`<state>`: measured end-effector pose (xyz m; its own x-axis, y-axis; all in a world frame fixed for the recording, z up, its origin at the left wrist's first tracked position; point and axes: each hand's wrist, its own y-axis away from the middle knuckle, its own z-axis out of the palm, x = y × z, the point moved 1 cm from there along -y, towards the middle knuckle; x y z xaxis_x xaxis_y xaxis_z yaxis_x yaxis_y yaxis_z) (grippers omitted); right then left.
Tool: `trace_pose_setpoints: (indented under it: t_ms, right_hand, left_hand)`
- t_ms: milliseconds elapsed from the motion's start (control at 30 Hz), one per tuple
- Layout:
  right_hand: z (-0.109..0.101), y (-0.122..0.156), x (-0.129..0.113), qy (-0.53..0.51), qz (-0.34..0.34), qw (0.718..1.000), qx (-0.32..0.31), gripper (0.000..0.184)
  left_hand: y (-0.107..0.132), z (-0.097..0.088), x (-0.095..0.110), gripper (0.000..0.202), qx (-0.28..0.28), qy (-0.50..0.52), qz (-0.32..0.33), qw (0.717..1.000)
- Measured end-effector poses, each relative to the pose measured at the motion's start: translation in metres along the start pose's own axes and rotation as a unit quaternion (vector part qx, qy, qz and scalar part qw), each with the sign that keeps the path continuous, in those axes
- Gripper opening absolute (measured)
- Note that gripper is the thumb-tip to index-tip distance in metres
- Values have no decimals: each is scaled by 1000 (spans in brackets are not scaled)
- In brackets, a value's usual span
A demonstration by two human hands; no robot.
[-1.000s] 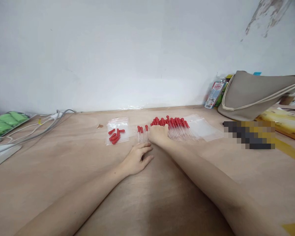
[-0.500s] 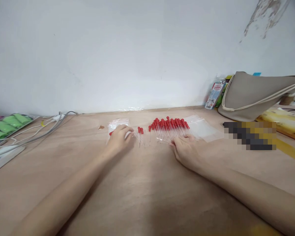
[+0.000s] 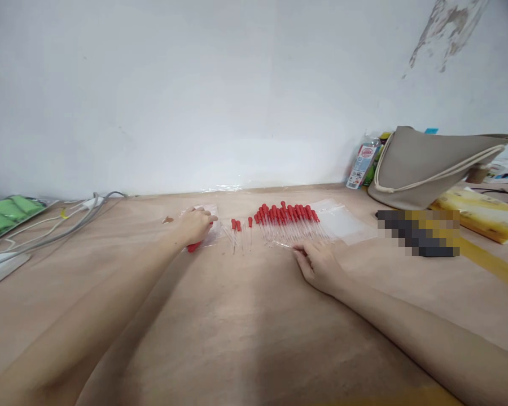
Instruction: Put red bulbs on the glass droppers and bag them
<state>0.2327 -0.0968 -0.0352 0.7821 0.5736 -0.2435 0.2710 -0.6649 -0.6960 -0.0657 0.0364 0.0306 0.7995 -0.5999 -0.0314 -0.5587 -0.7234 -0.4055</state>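
Note:
Several glass droppers with red rubber caps (image 3: 290,223) lie in a row on the wooden table (image 3: 254,316), and three more droppers (image 3: 240,231) lie apart to their left. My left hand (image 3: 195,225) rests curled over a small clear bag of loose red caps (image 3: 203,234), covering most of it. My right hand (image 3: 319,264) lies flat on the table just in front of the dropper row, fingers stretched out, holding nothing.
A clear plastic bag (image 3: 342,221) lies right of the droppers. A beige bag (image 3: 427,163), a yellow packet (image 3: 476,213) and a small bottle (image 3: 361,163) stand at the right. Grey cables (image 3: 63,223) and green packets (image 3: 6,211) are at the left, with a white wall behind.
My left hand has moved left onto the bag of red caps. My right hand has drawn back from the droppers to the table in front of them.

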Motion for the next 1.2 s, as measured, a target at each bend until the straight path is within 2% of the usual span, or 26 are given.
trace_pose_setpoints:
  t_ms: [100,167,233,300,367,467,533,667,900,1067,1200]
  right_hand:
    - [-2,1,0,-20,23,999,8,8]
    - [-3,0,-1,-25,31,999,10,6]
    - [-3,-1,-4,-18,42,999,3,7]
    - [-2,-4,-8,-5,50,999,-17,11]
    - [1,-8,-13,-6,48,998,-44,16]
    - [8,-14,-21,-45,41,995,-72,20]
    - [12,-16,-25,-65,39,994,-78,20]
    - [14,-16,-28,-69,28,995,-62,19]
    - [13,-13,-26,-56,6,996,-62,18]
    - [10,-16,-28,-65,-13,994,-86,19]
    - [8,-19,-29,-91,-25,989,-113,21]
  left_hand:
    - [9,-8,27,25,56,57,8,997]
    - [20,-8,51,23,106,208,-29,972]
    - [34,-2,76,19,80,359,-75,927]
    - [46,9,97,17,36,460,-112,880]
    - [54,19,110,18,2,507,-135,851]
    - [57,30,117,26,-29,536,-151,830]
    - [57,33,116,26,-24,542,-152,826]
    - [58,35,113,26,14,535,-129,835]
    - [58,34,113,26,-11,478,-102,872]
    - [59,32,113,25,-17,472,-105,875]
    - [59,27,114,20,2,477,-92,874]
